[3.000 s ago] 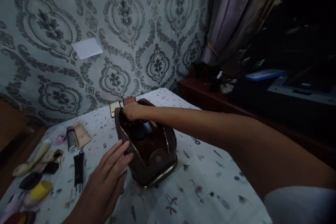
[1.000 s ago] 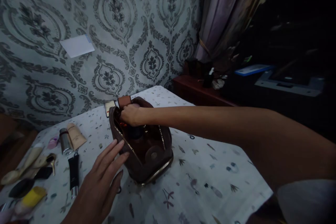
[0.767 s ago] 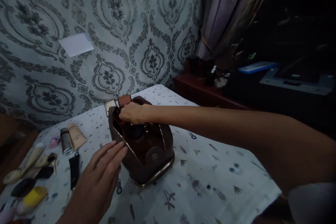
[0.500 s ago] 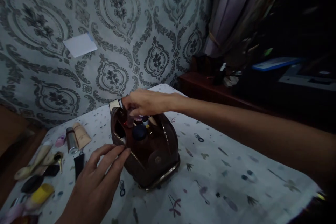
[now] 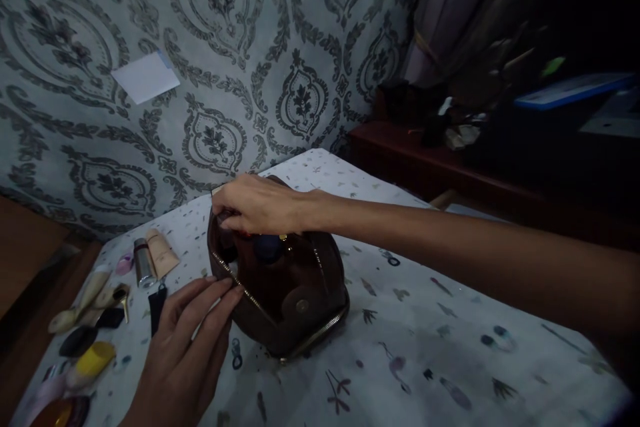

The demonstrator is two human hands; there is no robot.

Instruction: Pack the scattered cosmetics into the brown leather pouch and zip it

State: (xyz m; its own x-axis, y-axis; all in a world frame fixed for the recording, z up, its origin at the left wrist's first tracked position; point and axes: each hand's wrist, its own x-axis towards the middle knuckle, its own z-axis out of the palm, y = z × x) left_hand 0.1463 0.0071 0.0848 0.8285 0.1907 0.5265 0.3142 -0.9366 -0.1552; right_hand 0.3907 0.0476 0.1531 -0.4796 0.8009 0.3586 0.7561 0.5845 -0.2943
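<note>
A brown zippered cosmetic bag (image 5: 320, 287) stands unzipped on the patterned cloth. My left hand (image 5: 187, 340) pinches the zipper edge at its near left side. My right hand (image 5: 260, 203) reaches across into the bag's far left part, fingers curled around a small pinkish item that is mostly hidden in shadow. Inside the bag, a dark blue round item (image 5: 267, 249) shows below the right wrist, with a small gold-coloured cap (image 5: 283, 237) beside it. The right hand and forearm cover the rest of the contents.
Left on the cloth lie a silver tube (image 5: 144, 263), a beige tube (image 5: 161, 253), a brush (image 5: 93, 293), a yellow sponge (image 5: 95, 359) and a black strap-like item (image 5: 157, 307). A patterned wall (image 5: 215, 140) rises behind. A dark red surface (image 5: 400, 150) with clutter stands at right.
My right hand has moved left and lower into the bag with the pinkish item, which is now more hidden. My left hand keeps its grip on the edge. The view has shifted slightly.
</note>
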